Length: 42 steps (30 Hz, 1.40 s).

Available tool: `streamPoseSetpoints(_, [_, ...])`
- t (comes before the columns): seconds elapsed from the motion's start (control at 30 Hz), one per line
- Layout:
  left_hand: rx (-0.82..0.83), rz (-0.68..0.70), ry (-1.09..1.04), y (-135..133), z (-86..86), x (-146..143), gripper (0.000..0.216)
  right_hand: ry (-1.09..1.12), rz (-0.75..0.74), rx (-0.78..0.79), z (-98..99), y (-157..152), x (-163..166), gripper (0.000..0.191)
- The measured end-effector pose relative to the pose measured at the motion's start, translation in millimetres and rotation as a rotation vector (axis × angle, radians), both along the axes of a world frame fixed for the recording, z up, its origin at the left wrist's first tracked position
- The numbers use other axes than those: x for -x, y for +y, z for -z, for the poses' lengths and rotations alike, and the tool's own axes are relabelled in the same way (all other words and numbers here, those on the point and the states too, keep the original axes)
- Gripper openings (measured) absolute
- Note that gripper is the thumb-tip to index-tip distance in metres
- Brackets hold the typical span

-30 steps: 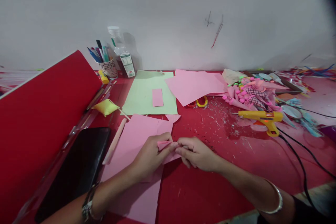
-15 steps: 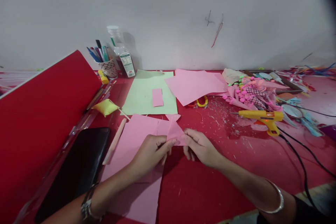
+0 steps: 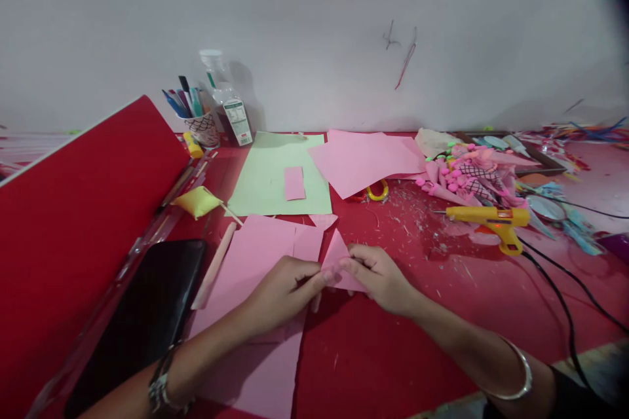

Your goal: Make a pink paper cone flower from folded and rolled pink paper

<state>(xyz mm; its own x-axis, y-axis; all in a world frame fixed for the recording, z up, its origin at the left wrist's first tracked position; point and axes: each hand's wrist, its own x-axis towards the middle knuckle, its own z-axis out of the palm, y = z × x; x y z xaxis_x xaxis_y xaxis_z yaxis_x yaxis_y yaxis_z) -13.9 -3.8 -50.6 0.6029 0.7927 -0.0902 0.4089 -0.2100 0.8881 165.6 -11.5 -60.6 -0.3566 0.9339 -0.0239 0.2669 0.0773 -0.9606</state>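
Note:
Both hands meet over a small pink paper piece point(image 3: 338, 255) just above the red table point(image 3: 393, 353). My left hand point(image 3: 282, 294) pinches its left lower corner with thumb and fingertips. My right hand point(image 3: 376, 278) pinches its right side, fingers curled. The piece stands up as a small pointed triangle. Under my left hand lies a larger pink sheet point(image 3: 255, 314).
A black phone point(image 3: 142, 317) and a red board point(image 3: 69, 222) lie at left. A green sheet point(image 3: 278, 173), a pink sheet point(image 3: 363, 157), a pen cup point(image 3: 199, 121) and a bottle point(image 3: 226, 98) sit behind. A yellow glue gun point(image 3: 491, 219) with its cable and a pink craft pile point(image 3: 472, 177) are right.
The pink piece was rolled tight between the fingertips a second ago. It has been opened out into a flat triangle, and both hands shifted slightly away from me.

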Motion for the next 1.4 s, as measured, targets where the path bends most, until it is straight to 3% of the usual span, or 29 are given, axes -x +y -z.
streamPoseSetpoints(0.2, [-0.100, -0.031, 0.068, 2, -1.0, 1, 0.039, 0.053, 0.009, 0.073, -1.0, -2, 2, 0.033])
streamPoseSetpoints(0.47, [-0.329, -0.004, 0.121, 3, 6.4, 4, 0.041, -0.006, 0.069, -0.199, -1.6, 5, -2, 0.008])
streamPoseSetpoints(0.77, [-0.040, -0.022, -0.115, 2, -1.6, 4, 0.030, 0.125, 0.166, -0.173, 2.0, 1, -2, 0.015])
streamPoseSetpoints(0.87, [-0.006, -0.084, -0.163, 3, -1.9, 2, 0.016, 0.131, 0.176, -0.220, 1.4, 1, -3, 0.014])
streamPoseSetpoints(0.93, [0.013, -0.155, -0.184, 3, -1.7, 2, 0.025, 0.133, 0.172, -0.254, 0.2, 1, -4, 0.013])
streamPoseSetpoints(1.03, [0.043, -0.213, -0.206, 3, -2.1, 2, 0.035, 0.114, 0.150, -0.270, -0.9, 1, -3, 0.015])
streamPoseSetpoints(1.4, [0.077, -0.136, -0.302, 5, -4.5, 4, 0.022, 0.173, -0.037, -0.226, -3.8, 0, -6, 0.026])
